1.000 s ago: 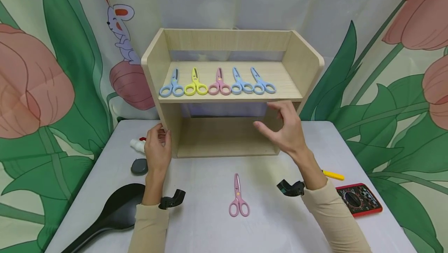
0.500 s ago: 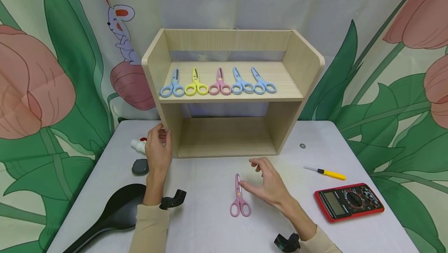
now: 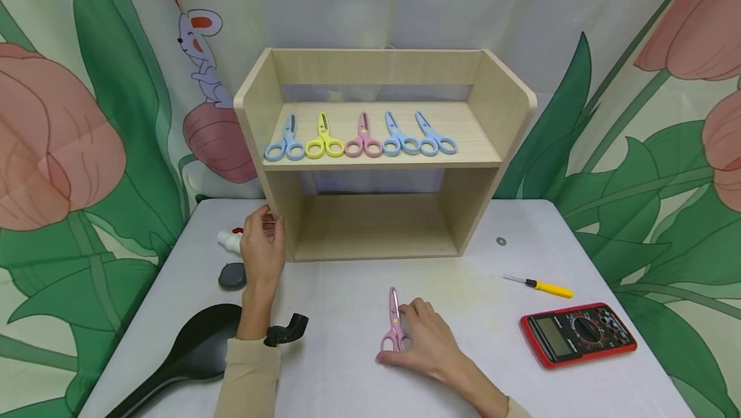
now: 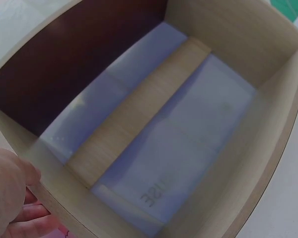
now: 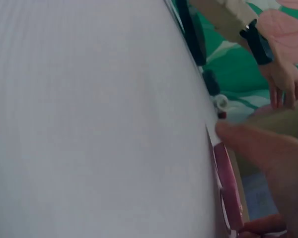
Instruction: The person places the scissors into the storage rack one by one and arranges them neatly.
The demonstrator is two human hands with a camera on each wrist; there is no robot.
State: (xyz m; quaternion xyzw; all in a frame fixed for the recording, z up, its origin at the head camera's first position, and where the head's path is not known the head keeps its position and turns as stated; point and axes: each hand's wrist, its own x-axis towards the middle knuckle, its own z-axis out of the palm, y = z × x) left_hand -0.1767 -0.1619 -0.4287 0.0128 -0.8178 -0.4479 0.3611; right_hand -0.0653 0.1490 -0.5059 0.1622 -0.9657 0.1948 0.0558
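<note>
Pink scissors [image 3: 395, 325] lie on the white table with their blades pointing away from me. My right hand [image 3: 425, 344] is spread over their right side, thumb by the handle loops and fingertips beside the blades. The right wrist view has the thumb [image 5: 260, 146] over the pink handle [image 5: 228, 181], with a gap visible between them. My left hand [image 3: 262, 251] holds the left side panel of a wooden shelf [image 3: 370, 164], its thumb at the front edge. Blue scissors [image 3: 284, 138], yellow scissors [image 3: 324, 141], pink scissors [image 3: 363, 138] and more blue ones stand in a row on the upper board.
Left of the shelf are a white bottle [image 3: 229, 240], a dark grey rounded object [image 3: 233, 276] and a large black ladle [image 3: 199, 341]. At the right lie a small washer [image 3: 501, 241], a yellow-handled screwdriver [image 3: 550, 289] and a red multimeter [image 3: 579, 334]. A printed curtain [image 3: 382, 0] hangs behind.
My right hand has come down from the shelf's right front to the pink scissors on the table, its thumb now by their loops. The left hand stays on the side panel.
</note>
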